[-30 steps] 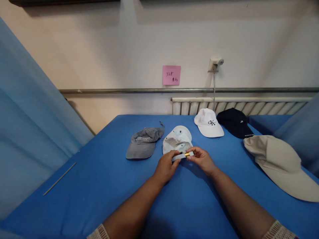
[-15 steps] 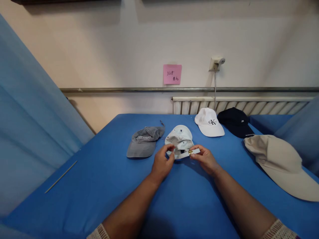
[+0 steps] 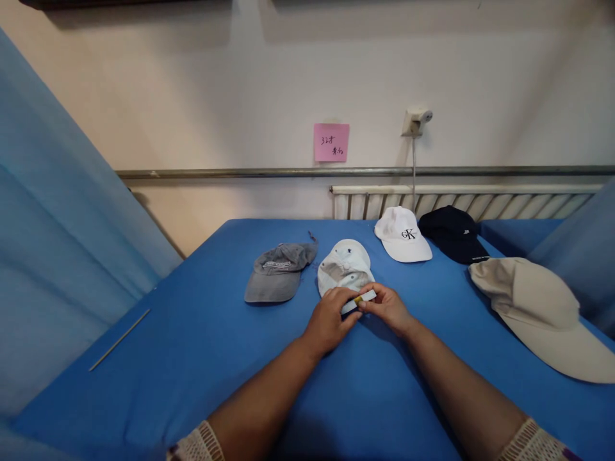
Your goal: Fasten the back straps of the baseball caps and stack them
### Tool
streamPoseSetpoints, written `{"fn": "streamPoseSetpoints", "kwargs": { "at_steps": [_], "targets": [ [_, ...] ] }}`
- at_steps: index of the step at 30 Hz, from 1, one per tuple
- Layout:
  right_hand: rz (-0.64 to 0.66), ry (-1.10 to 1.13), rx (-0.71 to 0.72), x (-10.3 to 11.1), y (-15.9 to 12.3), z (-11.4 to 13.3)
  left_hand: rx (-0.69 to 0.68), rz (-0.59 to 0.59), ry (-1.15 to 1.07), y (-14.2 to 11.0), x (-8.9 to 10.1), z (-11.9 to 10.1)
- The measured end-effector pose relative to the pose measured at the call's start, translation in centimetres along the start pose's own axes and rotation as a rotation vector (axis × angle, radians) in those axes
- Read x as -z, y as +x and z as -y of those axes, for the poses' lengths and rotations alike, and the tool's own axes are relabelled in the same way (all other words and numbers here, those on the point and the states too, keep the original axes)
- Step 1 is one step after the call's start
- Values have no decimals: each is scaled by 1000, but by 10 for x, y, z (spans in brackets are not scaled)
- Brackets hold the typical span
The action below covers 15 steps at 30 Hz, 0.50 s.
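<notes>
1. Head view, left hand (image 3: 329, 321): fingers curled, thumb under, pinching the near side of the white strap (image 3: 369, 296) on the pale cap (image 3: 352, 253). Grip detail partly hidden by its own fingers.
2. Right hand (image 3: 390, 310): thumb and fingertips pinched on the strap by the gold buckle (image 3: 358, 299). Hands nearly meet; buckle sits between them.
3. Current state: strap sits in the buckle, tail showing on the right-hand side. Both hands are on this one spot, so I'd judge the strap is under control. Can't tell if the buckle is locked.
4. Pale cap: just beyond both hands, brim pointing away, back edge at the fingers. Opening partly covered by the hands.
5. Beyond and left of left hand: grey cap (image 3: 273, 285), brim toward the person. Thin stick (image 3: 120, 339) well out to the left.
6. Beyond right hand: white cap (image 3: 406, 246), with black cap (image 3: 449, 230) just beside it. Beige cap (image 3: 533, 294) well off to the right.
7. All on the blue cover (image 3: 202, 358). Pink note (image 3: 331, 143) on the wall ahead of the hands.
</notes>
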State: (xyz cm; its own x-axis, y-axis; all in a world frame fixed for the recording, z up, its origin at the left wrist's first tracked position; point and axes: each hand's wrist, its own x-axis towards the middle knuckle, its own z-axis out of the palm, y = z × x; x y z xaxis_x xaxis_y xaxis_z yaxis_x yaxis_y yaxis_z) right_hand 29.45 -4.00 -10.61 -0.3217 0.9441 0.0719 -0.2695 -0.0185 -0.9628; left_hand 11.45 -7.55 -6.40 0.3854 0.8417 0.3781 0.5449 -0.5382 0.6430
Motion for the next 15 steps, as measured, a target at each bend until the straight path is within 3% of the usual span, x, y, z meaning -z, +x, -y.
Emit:
{"fn": "streamPoseSetpoints", "kwargs": {
  "at_steps": [6,9,13,15],
  "targets": [
    [45,-43,4,-4,0,1,23,48,74,2,-1,6],
    [-10,-31,-53,-1,1,5,80,28,47,3,-1,14],
    [-210,-7,-172,6,4,7,203,-114,-36,6,-1,23],
    [-203,12,-277,8,3,9,267,-199,-121,7,0,27]
  ]
}}
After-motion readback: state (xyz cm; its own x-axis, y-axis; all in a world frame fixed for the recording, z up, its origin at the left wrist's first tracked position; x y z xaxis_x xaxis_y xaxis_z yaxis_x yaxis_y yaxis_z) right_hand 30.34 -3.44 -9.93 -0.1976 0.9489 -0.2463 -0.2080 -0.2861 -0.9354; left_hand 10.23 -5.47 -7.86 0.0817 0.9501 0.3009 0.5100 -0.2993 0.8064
